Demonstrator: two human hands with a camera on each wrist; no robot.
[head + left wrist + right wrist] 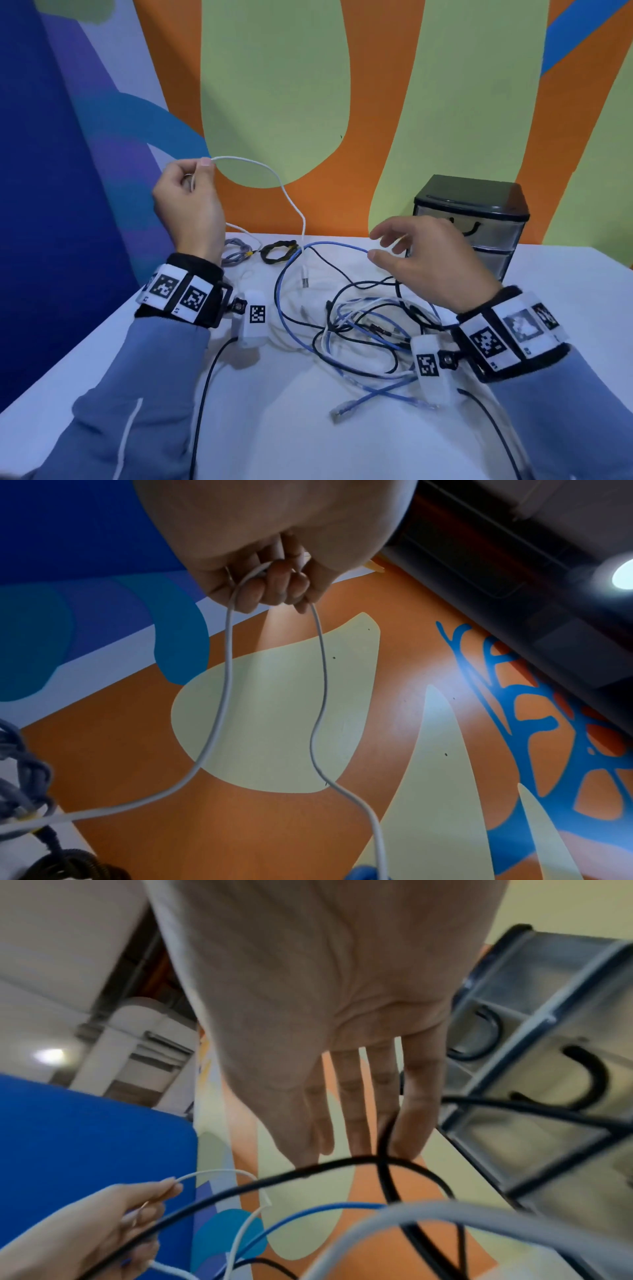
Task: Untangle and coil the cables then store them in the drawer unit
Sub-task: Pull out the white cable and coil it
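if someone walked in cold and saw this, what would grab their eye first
Probably the left hand raised above the table, pinching a thin white cable that droops down to the tabletop. Next, the heap of blue, black and white cables tangled on the white table, with the right hand held open above it. At the back right stands a small black drawer unit.

Head view high; wrist views close, wall-facing.

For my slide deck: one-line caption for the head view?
Left hand lifts a white cable from the tangle; right hand hovers open near the drawer unit.
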